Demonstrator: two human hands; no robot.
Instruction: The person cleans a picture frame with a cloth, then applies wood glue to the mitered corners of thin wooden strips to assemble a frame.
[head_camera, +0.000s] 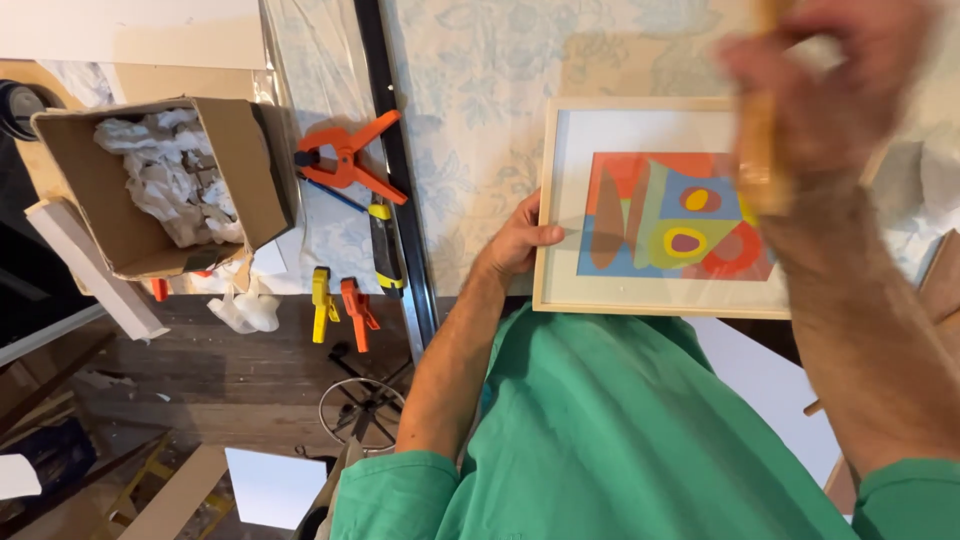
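Frame (660, 205), a pale wooden one around a bright abstract print of orange, blue, green and yellow shapes, is laid flat on the floral cloth (480, 80) of the table, at about 2 o'clock from the view's centre. It is steadied at its 9 o'clock edge by the left hand (515, 240), whose thumb is pressed over the rim while the fingers are curled beneath, so the frame is gripped and kept from sliding, it seems. The right hand (830, 85) is raised above the frame's 1 o'clock corner, close to the camera and blurred; a yellowish wooden piece (765, 150) is pinched in it, though what the piece is cannot be told.

At 9 o'clock from the frame, a black bar (395, 170) is seen running along the table, with an orange clamp (345, 160) lying across it. Farther out at 9 o'clock, an open cardboard box (165, 185) is filled with crumpled white paper, probably as padding. Smaller yellow and orange clamps (340, 308) are left at 7 o'clock by the table edge, within easy reach.
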